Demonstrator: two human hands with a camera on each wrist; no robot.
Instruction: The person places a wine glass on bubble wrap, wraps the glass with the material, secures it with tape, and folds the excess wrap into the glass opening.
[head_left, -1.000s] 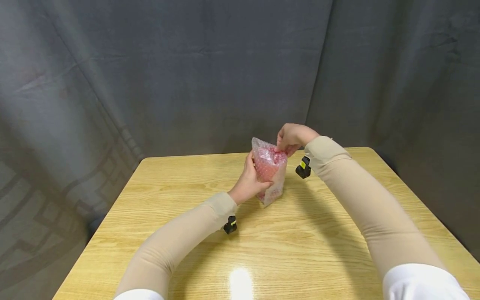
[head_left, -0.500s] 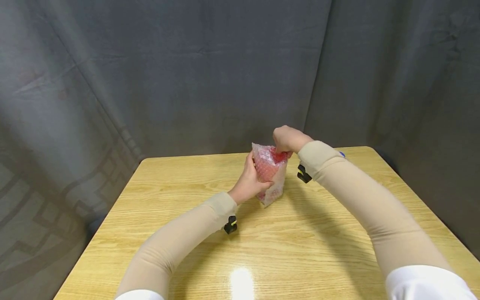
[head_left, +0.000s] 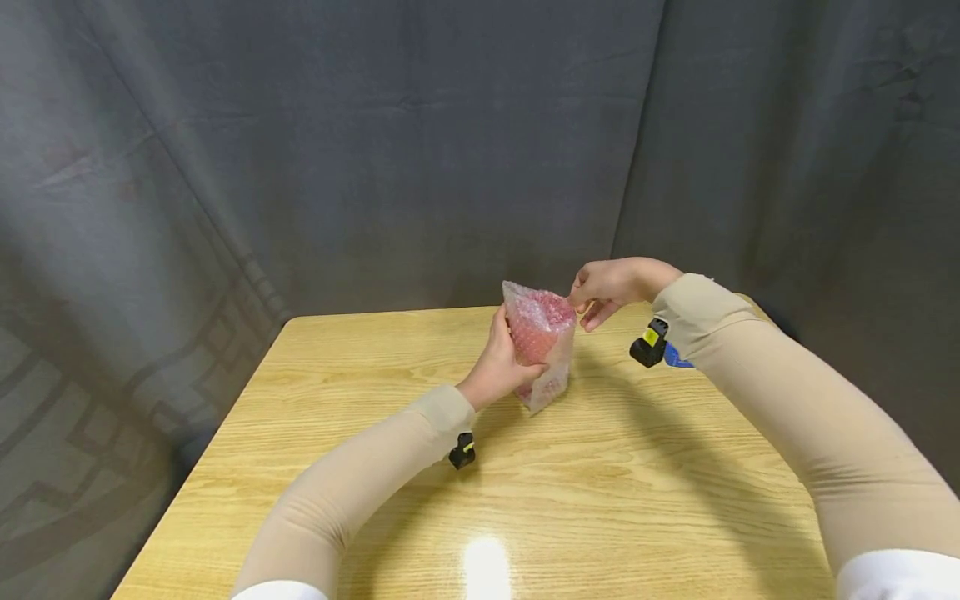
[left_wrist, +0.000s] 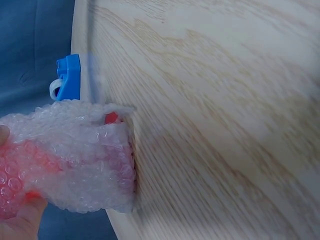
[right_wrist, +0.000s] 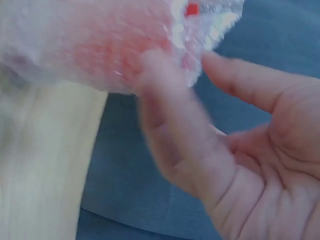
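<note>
A bubble-wrapped bundle (head_left: 536, 333) with something red inside stands slightly tilted near the table's far edge. My left hand (head_left: 504, 358) grips its left side, thumb across the front. In the left wrist view, red shows through the bubble wrap (left_wrist: 80, 155) and at a small gap near the lower end. At the upper right rim is my right hand (head_left: 611, 287), its fingertips touching or just beside the wrap. In the right wrist view the thumb and blurred fingers (right_wrist: 175, 110) are spread apart, near the wrap's edge. The red object's kind is hidden.
A blue tape dispenser (left_wrist: 70, 77) with a whitish roll lies near the table edge. The head view shows only a blue part (head_left: 677, 357) of it behind the right wrist. The wooden table (head_left: 420, 517) ends before a grey curtain (head_left: 450, 150).
My right hand first reaches down into the bundle's top, then draws back right to its rim. The upper opening looks wider now. My left hand keeps its hold in place.
</note>
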